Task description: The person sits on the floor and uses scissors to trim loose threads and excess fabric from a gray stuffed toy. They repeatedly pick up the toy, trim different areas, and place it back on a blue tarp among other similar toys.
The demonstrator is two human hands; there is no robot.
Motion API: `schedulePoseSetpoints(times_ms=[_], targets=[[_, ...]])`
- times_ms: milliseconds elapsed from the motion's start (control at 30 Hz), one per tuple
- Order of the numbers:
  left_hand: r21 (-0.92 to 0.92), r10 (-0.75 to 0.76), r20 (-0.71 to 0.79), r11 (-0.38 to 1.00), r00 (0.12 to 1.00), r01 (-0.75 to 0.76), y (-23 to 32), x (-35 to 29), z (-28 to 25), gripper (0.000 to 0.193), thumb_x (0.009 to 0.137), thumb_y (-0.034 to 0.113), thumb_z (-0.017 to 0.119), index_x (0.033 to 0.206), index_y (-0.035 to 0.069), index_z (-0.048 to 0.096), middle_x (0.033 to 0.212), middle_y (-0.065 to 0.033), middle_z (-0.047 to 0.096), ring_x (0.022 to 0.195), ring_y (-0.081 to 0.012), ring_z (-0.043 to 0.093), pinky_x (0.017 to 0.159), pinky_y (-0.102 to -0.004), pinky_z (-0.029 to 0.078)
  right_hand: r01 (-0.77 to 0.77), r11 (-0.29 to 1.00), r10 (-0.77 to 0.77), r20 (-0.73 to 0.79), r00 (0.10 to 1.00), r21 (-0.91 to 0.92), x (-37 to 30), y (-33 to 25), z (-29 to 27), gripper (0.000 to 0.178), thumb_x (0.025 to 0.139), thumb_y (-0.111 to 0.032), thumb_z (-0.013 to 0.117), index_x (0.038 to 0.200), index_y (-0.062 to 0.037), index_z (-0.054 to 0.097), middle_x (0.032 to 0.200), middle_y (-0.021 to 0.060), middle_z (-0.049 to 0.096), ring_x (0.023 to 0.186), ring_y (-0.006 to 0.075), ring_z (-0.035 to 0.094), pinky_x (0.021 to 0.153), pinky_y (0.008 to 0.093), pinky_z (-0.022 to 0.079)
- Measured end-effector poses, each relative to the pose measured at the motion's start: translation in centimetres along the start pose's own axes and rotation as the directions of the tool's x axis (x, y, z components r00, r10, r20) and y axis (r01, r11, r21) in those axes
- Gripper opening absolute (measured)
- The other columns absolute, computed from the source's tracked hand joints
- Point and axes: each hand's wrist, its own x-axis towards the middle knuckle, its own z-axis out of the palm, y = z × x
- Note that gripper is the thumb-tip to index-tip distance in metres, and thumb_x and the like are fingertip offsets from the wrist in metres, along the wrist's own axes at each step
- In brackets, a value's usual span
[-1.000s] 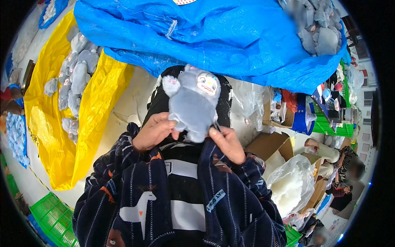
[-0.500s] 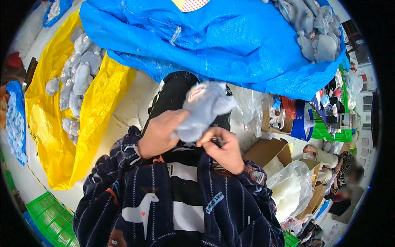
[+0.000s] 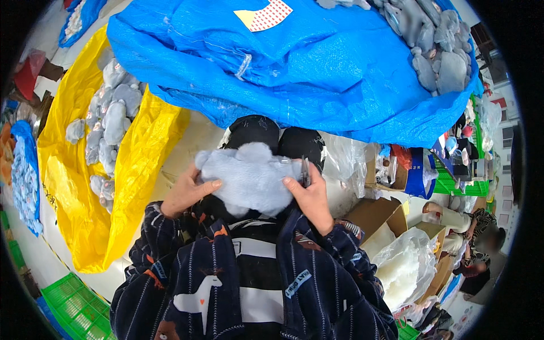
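Grey plush toy [image 3: 249, 178] pinched between 2 hands: left hand [image 3: 186, 194], plus right hand [image 3: 313, 201] also holding silvery tool [image 3: 305, 170].

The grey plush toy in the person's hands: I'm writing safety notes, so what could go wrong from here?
What looks like a metal tool in the right hand is close to the grey plush toy and might nick its fabric. Gripped at its ends, the toy could sag or drop if the left hand slipped.

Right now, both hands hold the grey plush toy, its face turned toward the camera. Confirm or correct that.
The face is wrong: the head view shows the grey plush toy with plain fur toward the camera, no face visible. The left hand and right hand do hold it.
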Motion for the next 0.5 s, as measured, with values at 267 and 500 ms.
schedulePoseSetpoints(times_ms=[267,500], targets=[[-0.492,-0.140,-0.177,0.870,0.974,0.035,-0.7,1.1,0.1,0.035,0.090,0.027,0.053,0.114,0.002,0.052,0.103,-0.0054,0.059,0.091,-0.0141,0.057,0.083,-0.0280,0.045,0.259,0.949,-0.262,0.006,0.965,-0.178,0.8,-2.3,0.6,0.012,0.085,-0.009,0.059,0.091,0.0004,0.058,0.077,0.0118,0.063,0.068,0.0132,0.061,0.060,0.0270,0.048],[0.434,0.527,-0.842,0.787,0.112,-0.439,5.2,-4.4,-11.9,0.046,0.094,0.036,0.040,0.128,0.006,0.041,0.114,-0.0109,0.052,0.101,-0.0212,0.051,0.090,-0.0343,0.039,0.485,0.748,-0.558,-0.035,0.829,-0.453,8.1,-10.6,-6.5,0.011,0.079,-0.010,0.064,0.086,-0.0026,0.061,0.077,0.0120,0.062,0.064,0.0196,0.061,0.057,0.0278,0.047]])
